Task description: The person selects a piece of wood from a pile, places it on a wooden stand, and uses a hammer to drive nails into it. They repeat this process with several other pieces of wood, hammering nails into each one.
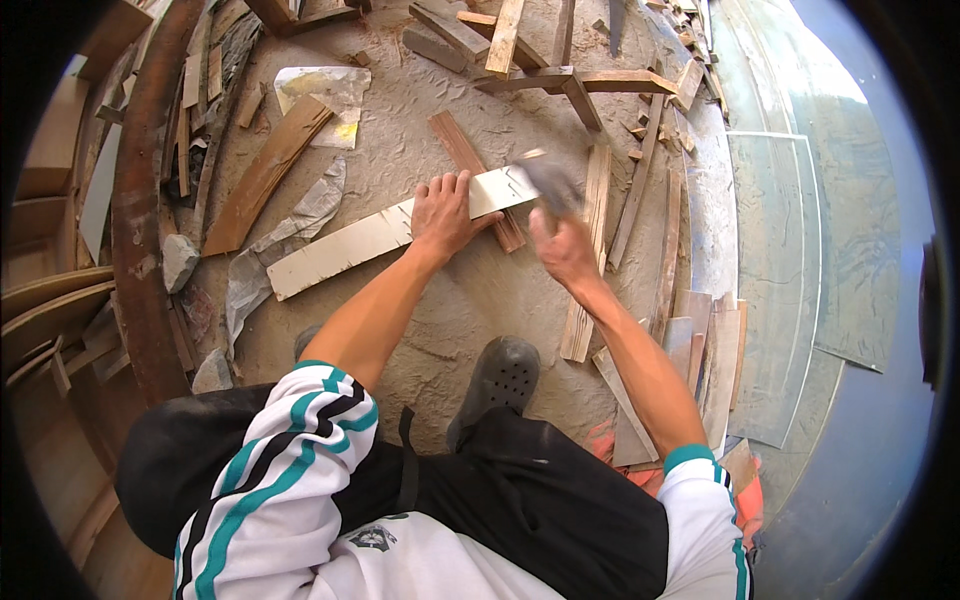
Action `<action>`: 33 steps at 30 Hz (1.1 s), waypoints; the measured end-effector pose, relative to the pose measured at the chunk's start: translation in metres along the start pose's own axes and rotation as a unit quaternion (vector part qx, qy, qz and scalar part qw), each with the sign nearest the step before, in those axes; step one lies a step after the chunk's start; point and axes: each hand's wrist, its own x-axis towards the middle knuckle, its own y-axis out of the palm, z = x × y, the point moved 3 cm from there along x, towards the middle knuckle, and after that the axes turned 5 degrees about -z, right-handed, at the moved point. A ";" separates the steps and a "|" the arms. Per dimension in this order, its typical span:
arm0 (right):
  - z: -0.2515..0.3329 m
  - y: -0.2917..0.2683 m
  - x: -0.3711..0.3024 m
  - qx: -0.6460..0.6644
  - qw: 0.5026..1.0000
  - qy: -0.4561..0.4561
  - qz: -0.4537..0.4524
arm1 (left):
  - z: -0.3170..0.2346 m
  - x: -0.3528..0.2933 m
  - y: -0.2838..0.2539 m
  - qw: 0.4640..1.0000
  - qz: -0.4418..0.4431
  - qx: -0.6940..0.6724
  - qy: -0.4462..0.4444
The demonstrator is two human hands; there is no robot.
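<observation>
A long white-painted board (345, 243) lies at a slant before me. Thin dark marks that look like nails stick up at its right end and along its lower edge. My left hand (445, 215) is closed over the board, fingers over its far edge and thumb pointing right. Underneath, a reddish-brown grooved strip of wood (455, 140) crosses beneath the board's right part. In my right hand (565, 248) is a hammer (553, 188), its dark head smeared by motion over or just beside the board's right end. Whether it touches the board, I cannot tell.
A brown plank (268, 175) and crumpled plastic sheeting (290, 240) lie to the left. Several wood strips (597, 200) lie right of the hammer. Nailed timber pieces (570, 80) stand at the back. Glass sheets (770, 280) lean at far right, a rusty beam (140, 200) at left.
</observation>
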 end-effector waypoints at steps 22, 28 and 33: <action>0.033 -0.020 0.007 0.085 0.993 -0.032 -0.079 | 0.011 -0.003 0.005 1.000 -0.017 0.005 0.004; -0.027 0.014 -0.010 -0.066 0.995 0.048 0.063 | 0.004 0.001 0.004 1.000 -0.014 0.003 0.012; -0.005 -0.005 0.009 -0.066 0.992 0.100 0.031 | 0.011 -0.001 0.005 0.998 -0.049 0.013 0.023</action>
